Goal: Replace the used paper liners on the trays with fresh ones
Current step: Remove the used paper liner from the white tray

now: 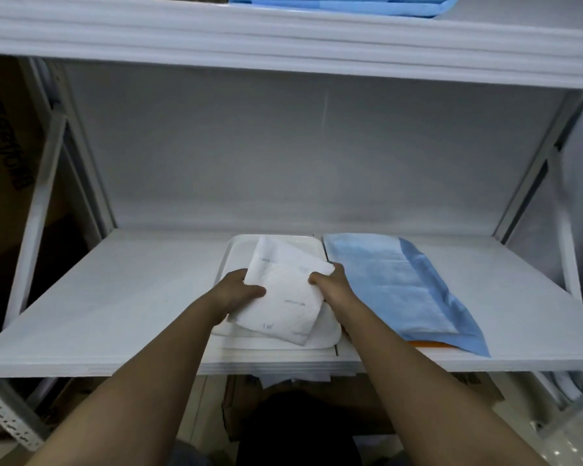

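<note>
A white tray [239,245] sits on the middle shelf, near its front edge. Over it I hold a folded white paper liner [285,292] with faint printed marks, tilted and lifted off the tray. My left hand [239,290] grips the liner's left edge, thumb on top. My right hand [330,280] pinches its right edge. To the right lies a blue liner [394,284] spread over an orange tray [431,344], of which only a sliver of the front rim shows.
The white shelf [132,297] has bare surface left of the tray and right of the blue liner. An upper shelf [283,38] overhangs, with folded blue liners [344,3] on it. Metal uprights [44,196] flank both sides. Cardboard boxes [236,398] sit below.
</note>
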{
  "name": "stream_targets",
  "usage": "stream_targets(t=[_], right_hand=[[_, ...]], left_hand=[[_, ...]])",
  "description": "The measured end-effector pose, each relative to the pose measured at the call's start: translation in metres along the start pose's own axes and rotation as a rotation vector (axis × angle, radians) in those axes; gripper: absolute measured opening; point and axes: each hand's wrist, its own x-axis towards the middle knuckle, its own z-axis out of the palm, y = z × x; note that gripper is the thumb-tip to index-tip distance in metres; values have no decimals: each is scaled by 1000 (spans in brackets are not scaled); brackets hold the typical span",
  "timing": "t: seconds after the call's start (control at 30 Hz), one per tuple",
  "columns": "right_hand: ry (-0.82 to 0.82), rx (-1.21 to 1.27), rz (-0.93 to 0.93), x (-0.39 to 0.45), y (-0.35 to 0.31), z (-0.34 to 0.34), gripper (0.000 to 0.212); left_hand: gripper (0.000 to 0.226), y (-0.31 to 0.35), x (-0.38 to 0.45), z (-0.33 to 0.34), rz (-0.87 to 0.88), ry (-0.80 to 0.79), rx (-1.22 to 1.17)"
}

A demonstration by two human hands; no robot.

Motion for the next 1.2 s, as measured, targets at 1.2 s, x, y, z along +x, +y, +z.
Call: stream_targets(t=[1.2], right_hand=[[-443,-1216,-118,-57,176,-14,29]], left_hand=[[32,-145,-32,111,-95,-186,1031]])
